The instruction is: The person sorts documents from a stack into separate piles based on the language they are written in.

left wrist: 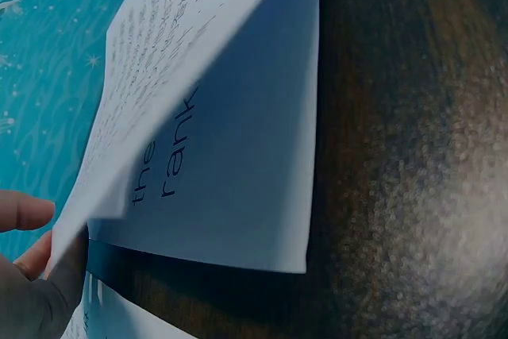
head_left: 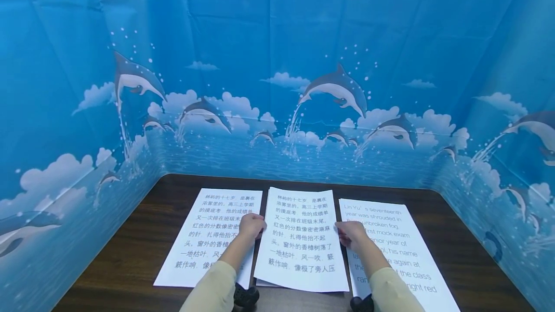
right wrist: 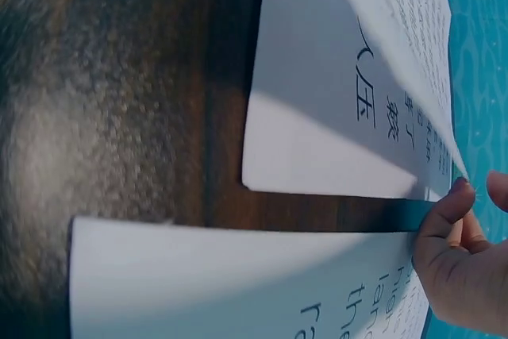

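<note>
A white printed sheet of paper (head_left: 299,240) with lines of Chinese text hangs slightly bowed in the middle, between both hands. My left hand (head_left: 253,226) holds its left edge, and my right hand (head_left: 351,233) holds its right edge. Seen from the left wrist, the raised sheet (left wrist: 151,93) slants over a lower sheet (left wrist: 230,172) that shows large English letters. The right wrist view has a lifted sheet edge (right wrist: 405,61) at my right fingertips, above a page (right wrist: 317,109) with Chinese characters. Some of the lower paper is hidden beneath the raised sheet.
To the left lies another Chinese-text sheet (head_left: 208,225), partly under my left forearm. An English-text sheet (head_left: 416,254) lies at the right, partly covered by my right arm. The dark wooden table (head_left: 130,235) meets a blue dolphin-patterned curtain (head_left: 269,61) at the back and sides.
</note>
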Demonstrator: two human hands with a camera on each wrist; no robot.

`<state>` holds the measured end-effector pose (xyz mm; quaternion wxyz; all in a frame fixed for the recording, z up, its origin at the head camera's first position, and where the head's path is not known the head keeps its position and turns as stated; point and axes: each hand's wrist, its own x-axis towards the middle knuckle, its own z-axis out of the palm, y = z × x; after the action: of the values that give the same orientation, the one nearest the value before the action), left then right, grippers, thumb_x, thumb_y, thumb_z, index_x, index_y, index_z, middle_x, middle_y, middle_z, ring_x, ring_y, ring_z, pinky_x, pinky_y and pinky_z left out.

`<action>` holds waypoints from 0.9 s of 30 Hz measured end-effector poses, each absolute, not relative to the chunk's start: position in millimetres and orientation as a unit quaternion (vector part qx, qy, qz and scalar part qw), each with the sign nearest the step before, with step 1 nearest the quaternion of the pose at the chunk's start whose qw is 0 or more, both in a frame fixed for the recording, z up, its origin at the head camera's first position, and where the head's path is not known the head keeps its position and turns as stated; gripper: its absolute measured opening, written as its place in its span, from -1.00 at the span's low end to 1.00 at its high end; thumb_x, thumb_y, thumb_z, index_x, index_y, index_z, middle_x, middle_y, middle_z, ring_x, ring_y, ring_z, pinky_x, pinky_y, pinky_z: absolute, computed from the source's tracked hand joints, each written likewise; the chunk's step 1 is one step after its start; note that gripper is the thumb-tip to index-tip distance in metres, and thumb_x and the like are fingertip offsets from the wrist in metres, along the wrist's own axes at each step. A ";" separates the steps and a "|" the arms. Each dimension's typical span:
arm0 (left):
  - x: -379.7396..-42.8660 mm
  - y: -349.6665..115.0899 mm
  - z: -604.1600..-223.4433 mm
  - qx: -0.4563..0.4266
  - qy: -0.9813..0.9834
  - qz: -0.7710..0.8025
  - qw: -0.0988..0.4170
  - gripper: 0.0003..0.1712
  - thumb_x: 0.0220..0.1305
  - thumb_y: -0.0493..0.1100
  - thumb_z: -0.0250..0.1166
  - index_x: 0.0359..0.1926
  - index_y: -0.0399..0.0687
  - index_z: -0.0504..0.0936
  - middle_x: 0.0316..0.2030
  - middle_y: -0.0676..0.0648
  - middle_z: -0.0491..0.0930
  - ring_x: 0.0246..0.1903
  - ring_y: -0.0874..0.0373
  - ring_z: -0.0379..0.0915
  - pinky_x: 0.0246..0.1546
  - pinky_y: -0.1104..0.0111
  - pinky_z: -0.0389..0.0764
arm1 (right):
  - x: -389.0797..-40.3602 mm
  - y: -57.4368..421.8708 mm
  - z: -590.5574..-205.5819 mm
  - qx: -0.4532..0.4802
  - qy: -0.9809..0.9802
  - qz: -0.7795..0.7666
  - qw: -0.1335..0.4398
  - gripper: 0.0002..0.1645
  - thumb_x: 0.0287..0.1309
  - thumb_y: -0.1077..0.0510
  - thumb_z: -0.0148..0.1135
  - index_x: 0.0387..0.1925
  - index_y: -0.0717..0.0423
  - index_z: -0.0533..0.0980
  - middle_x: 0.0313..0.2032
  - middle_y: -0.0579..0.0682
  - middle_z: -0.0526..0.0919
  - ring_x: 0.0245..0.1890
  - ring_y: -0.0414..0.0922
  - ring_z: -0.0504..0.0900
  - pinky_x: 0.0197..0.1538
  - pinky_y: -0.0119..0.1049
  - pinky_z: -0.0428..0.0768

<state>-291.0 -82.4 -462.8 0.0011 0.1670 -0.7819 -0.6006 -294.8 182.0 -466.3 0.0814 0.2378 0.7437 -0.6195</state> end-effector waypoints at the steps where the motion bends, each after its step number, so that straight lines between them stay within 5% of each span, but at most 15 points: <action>1: -290.7 -82.5 -463.1 0.164 -0.785 -0.598 0.001 -0.67 -0.21 -0.42 0.17 -0.27 -0.38 0.48 -0.44 -0.18 0.43 -0.48 0.06 0.39 -0.59 0.41 0.46 | -294.0 180.9 -465.9 0.234 0.749 -0.615 0.081 -0.63 -0.01 0.18 0.11 -0.19 0.38 0.39 -0.44 0.12 0.48 -0.50 -0.11 0.46 -0.43 -0.38 0.47; 27: -286.7 -90.4 -463.3 0.143 -0.847 -0.512 0.010 -0.84 -0.12 -0.32 0.20 -0.42 -0.31 0.51 -0.53 -0.13 0.42 -0.55 0.09 0.36 -0.66 0.44 0.36 | -285.5 165.5 -460.4 0.167 0.812 -0.555 0.064 -0.71 0.01 0.30 -0.02 -0.23 0.44 0.42 -0.46 0.12 0.51 -0.51 -0.07 0.50 -0.51 -0.37 0.45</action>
<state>-286.7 -90.4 -463.3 0.0103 0.1428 -0.8472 -0.5116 -285.5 165.5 -460.4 0.0636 0.1668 0.8124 -0.5551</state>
